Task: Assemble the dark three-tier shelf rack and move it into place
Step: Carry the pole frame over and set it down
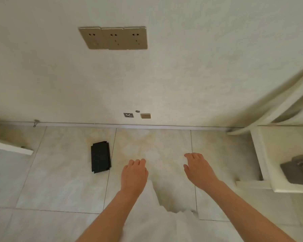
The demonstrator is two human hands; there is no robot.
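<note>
While our arms stretch forward palms down, our left hand (134, 173) hangs right of the panel (100, 157), our right hand (198, 169) farther right, fingers loosely curled, empty.

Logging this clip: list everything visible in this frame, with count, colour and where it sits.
dark panel: one, black, flat on the floor, left of the hands
socket plates: three in a row, gold, high on the wall
grey plate: one, low on the wall
gold plate: one, beside the grey plate
white furniture: one, right edge
grey cloth: one, on the white furniture
white board: one, left edge
floor: cream tiles
white garment: one, bottom centre
left hand: empty, fingers relaxed
right hand: empty, fingers relaxed
</note>
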